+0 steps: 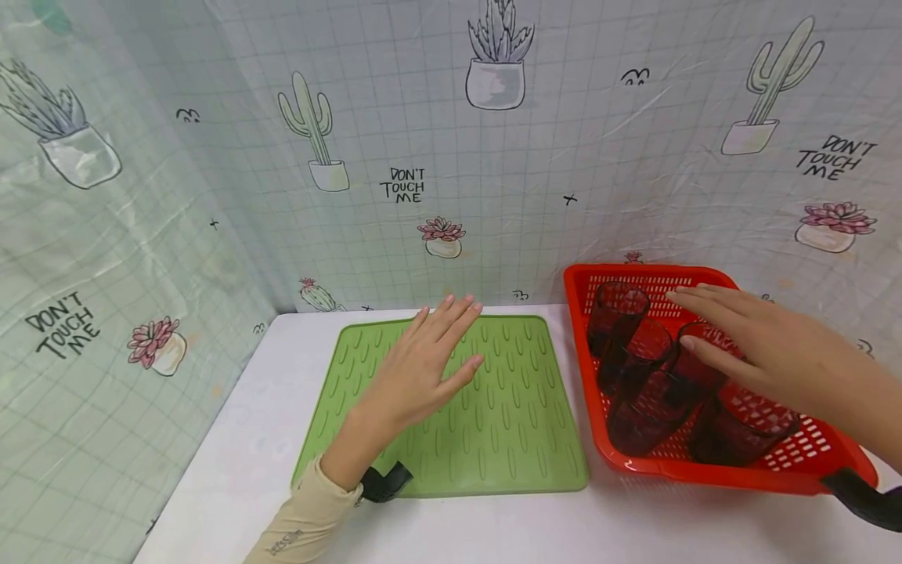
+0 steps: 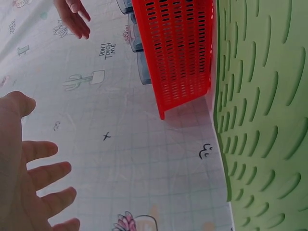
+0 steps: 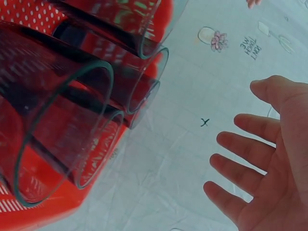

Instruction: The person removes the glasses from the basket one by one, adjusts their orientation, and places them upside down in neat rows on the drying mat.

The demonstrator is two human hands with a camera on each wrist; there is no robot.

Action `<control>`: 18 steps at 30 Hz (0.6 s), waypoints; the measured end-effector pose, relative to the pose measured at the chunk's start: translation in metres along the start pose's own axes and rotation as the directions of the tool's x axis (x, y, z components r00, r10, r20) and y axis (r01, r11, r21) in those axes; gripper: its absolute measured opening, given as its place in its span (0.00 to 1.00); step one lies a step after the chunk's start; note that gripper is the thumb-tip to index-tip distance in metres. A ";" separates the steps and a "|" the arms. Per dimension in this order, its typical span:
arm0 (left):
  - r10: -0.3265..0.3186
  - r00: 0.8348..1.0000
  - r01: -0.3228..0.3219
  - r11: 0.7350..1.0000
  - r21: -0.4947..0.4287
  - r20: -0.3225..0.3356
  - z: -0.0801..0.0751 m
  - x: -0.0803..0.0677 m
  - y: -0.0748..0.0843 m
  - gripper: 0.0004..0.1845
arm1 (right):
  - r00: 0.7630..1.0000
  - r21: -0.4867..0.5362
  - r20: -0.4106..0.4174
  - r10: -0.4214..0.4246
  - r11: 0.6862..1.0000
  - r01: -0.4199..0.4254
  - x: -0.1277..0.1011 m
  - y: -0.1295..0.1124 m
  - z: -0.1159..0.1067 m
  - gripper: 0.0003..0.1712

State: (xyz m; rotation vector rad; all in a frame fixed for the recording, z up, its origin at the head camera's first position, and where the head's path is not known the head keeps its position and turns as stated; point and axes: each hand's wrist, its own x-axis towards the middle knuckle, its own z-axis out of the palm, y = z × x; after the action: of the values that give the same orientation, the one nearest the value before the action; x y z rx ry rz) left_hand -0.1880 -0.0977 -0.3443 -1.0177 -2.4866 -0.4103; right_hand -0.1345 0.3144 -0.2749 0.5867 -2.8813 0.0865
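My left hand (image 1: 426,364) hovers over the green ribbed mat (image 1: 507,407), fingers straight and holding nothing. Over the red basket (image 1: 587,345) at the right, my right hand (image 1: 747,337) is held with its fingers extended and nothing in them. Several dark tinted drinking glasses stand in the basket, among them one at the back left (image 1: 620,301) and one at the front (image 1: 740,435). In the right wrist view, the glasses' rims (image 3: 108,82) lie beside the spread fingers, apart from them. Part of the glasses is hidden below my right hand in the head view.
The mat and basket lie side by side on a white table (image 1: 493,525). A plastic sheet (image 1: 366,251) printed with cacti rises behind the table and along its left side. Black straps (image 1: 386,482) hang at both wrists.
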 end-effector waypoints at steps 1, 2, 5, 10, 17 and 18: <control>-0.001 1.000 0.001 1.000 -0.003 -0.001 0.000 0.000 0.000 0.38 | 1.000 -0.002 0.006 0.000 1.000 0.000 0.001 0.000 -0.001 0.39; -0.001 1.000 0.001 1.000 -0.006 -0.001 0.001 0.000 0.000 0.38 | 1.000 -0.001 0.012 0.001 1.000 -0.001 0.003 0.001 -0.002 0.39; -0.003 1.000 0.003 1.000 -0.008 0.002 0.001 -0.001 0.001 0.37 | 0.999 -0.004 0.045 0.022 1.000 -0.022 0.007 0.003 -0.003 0.39; -0.001 1.000 0.001 1.000 0.002 -0.009 0.004 -0.002 0.002 0.35 | 0.999 -0.018 0.051 0.018 1.000 -0.017 0.012 0.011 -0.004 0.38; 0.004 0.999 -0.003 1.000 0.010 -0.033 0.007 -0.002 0.001 0.33 | 0.997 -0.040 0.071 0.012 0.999 -0.009 0.028 0.016 -0.008 0.36; 0.005 0.999 -0.005 1.000 0.013 -0.034 0.007 -0.002 0.001 0.33 | 0.996 -0.038 0.084 0.010 0.999 -0.007 0.031 0.016 -0.008 0.36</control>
State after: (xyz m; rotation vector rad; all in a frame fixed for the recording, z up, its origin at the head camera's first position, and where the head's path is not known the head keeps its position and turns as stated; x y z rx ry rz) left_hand -0.1875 -0.0954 -0.3517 -1.0038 -2.4532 -0.4065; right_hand -0.1672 0.3179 -0.2608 0.5851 -2.9594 0.0094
